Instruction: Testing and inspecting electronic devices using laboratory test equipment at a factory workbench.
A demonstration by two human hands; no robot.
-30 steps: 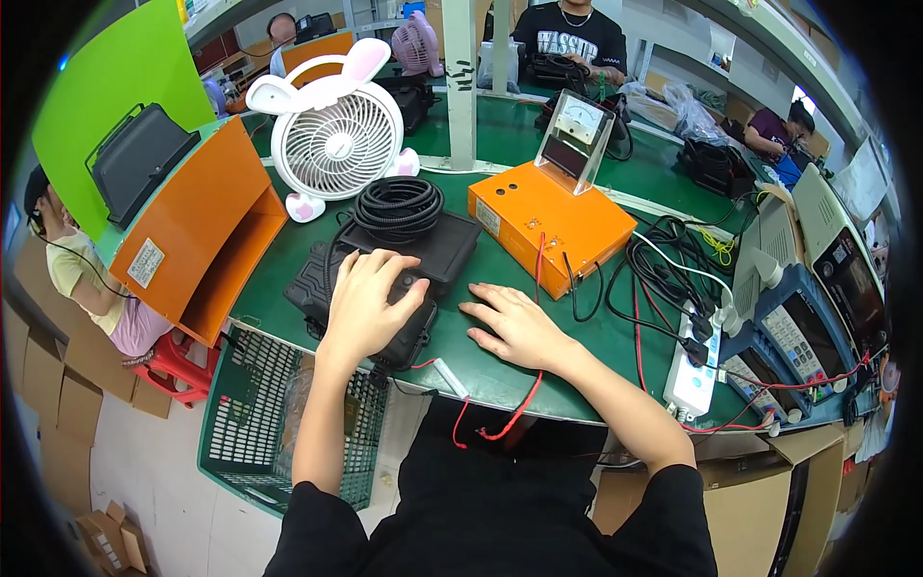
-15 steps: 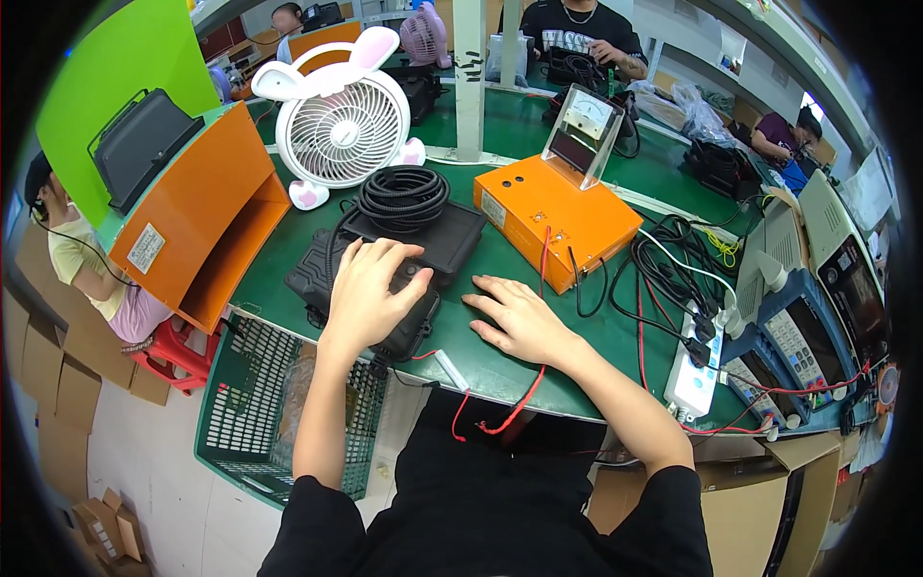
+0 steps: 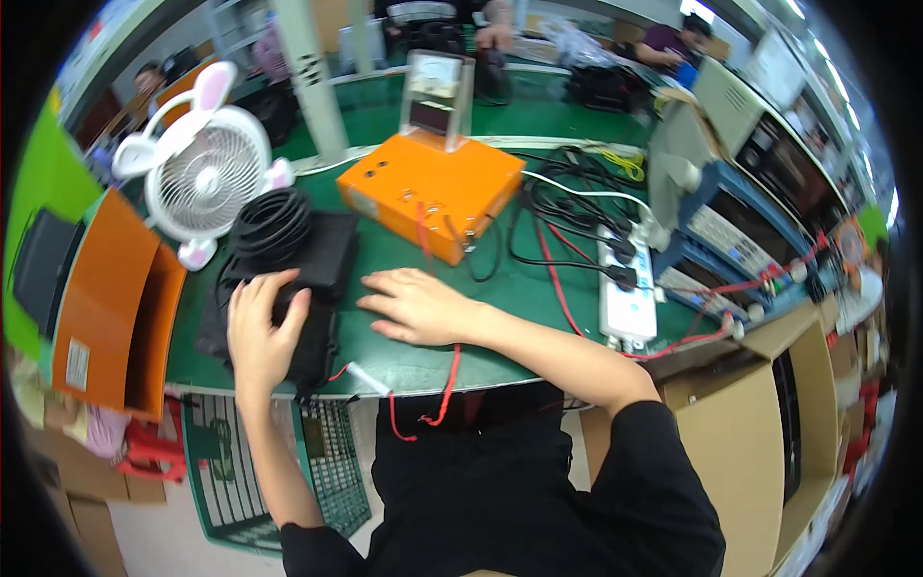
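My left hand (image 3: 258, 332) rests over the near-left part of a black device with a boxy casing (image 3: 330, 252), thumb apart from the fingers. A coil of black cable (image 3: 272, 229) lies on top of that device, just beyond the fingers. My right hand (image 3: 418, 306) is open, fingers spread low over the green table to the right of the device. Between the hands, at the table's front edge, lies a small white tube (image 3: 368, 379) on a red wire. Another red wire (image 3: 447, 394) hangs over the edge from under my right wrist.
An orange box (image 3: 433, 188) carrying a panel meter (image 3: 437, 93) stands farther back. At left are a white rabbit-eared fan (image 3: 209, 178) and an orange stand (image 3: 101, 308). A power strip (image 3: 627, 298), cables and bench instruments (image 3: 726, 231) fill the right. A green basket (image 3: 213, 514) sits below.
The whole view has swung to the right, so the table's things appear farther left. Both hands stay near the same places by the black device.
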